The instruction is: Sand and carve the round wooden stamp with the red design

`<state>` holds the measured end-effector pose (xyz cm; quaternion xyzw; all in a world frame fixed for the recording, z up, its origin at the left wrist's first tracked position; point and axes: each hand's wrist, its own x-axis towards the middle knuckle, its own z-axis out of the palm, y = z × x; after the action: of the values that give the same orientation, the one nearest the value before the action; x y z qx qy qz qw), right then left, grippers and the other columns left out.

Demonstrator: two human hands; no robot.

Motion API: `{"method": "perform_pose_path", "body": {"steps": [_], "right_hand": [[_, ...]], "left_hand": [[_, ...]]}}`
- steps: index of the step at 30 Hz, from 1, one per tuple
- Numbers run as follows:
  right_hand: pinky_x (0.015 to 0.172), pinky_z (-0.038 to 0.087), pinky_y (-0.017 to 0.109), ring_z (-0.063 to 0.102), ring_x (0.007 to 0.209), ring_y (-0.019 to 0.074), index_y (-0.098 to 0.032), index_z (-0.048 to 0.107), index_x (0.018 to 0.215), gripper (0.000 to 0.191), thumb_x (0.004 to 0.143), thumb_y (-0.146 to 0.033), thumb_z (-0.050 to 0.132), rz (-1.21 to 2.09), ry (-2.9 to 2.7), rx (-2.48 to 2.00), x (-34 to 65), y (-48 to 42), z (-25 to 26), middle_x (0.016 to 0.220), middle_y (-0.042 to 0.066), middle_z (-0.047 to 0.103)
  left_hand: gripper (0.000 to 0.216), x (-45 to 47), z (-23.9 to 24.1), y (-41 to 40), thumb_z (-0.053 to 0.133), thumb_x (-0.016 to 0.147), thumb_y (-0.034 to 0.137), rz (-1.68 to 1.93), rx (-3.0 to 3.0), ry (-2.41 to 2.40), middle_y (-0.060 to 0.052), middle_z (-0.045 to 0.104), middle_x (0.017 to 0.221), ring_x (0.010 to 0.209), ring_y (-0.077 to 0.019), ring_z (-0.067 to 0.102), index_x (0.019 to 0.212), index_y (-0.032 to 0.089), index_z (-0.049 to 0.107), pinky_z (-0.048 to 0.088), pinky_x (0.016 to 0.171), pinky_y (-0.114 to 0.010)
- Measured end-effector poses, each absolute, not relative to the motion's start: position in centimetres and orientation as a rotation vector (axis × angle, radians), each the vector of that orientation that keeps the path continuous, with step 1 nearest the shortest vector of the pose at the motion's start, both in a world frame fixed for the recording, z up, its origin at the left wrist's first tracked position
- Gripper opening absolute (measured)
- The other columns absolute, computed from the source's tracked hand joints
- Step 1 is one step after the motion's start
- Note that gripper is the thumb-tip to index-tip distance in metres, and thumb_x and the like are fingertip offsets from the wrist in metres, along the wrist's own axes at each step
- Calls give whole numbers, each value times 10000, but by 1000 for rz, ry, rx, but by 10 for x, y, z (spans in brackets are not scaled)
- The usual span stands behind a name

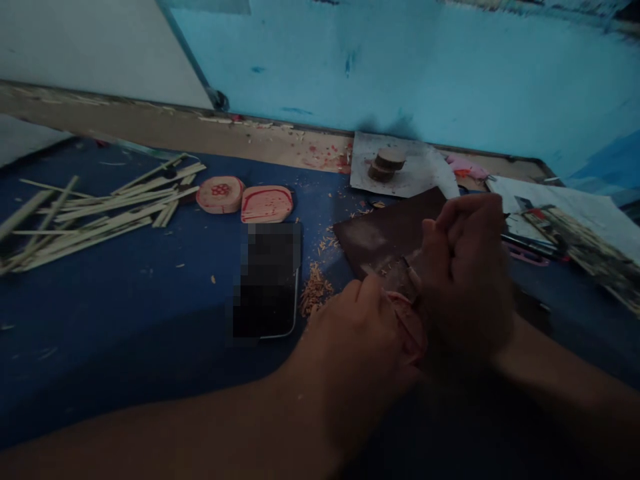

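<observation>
My left hand (357, 340) is closed around a wooden piece with red markings (413, 327), pressing it low over the blue tabletop. Just above and to the right, my right hand (465, 280) is curled into a fist beside that piece. What the right fist grips is hidden by the fingers and the dim light. Between the hands a greyish, blade-like shape (403, 280) shows, too dark to name surely. A dark brown sheet (385, 230) lies under and behind them. Wood shavings (316, 290) are heaped left of my left hand.
A phone (270, 280) lies left of the shavings. Beyond it sit two wooden pieces with red markings, one rounded (220, 195), one squarish (267, 204). Thin wooden strips (110, 210) spread at left. Stacked brown discs (387, 165) rest on white paper (425, 177) near the blue wall.
</observation>
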<state>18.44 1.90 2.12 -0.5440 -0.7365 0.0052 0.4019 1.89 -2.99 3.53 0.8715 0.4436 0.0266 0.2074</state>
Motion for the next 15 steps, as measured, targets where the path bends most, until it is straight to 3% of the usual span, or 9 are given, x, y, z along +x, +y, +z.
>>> {"method": "perform_pose_path", "body": {"steps": [7,15], "right_hand": [[594,371,349,482,609,159,-267,409,1008,139,987,-191,524,198,-1768,-1484,190,32,9,788,-39,462],[449,388,323,509,425,173,-287,415,985,142,963,-252,551,607,-1630,-1511,199,44,-13,576,-89,473]], "left_hand": [[464,20,36,-28,756,849,543,-14,2378,1244,-86,569,1035,1009,-294,562,1088,154,674,550,847,-440],[492,19,40,-27,734,863,568,-55,2411,1245,-102,582,1039,1016,-294,573,1111,146,677,540,885,-430]]}}
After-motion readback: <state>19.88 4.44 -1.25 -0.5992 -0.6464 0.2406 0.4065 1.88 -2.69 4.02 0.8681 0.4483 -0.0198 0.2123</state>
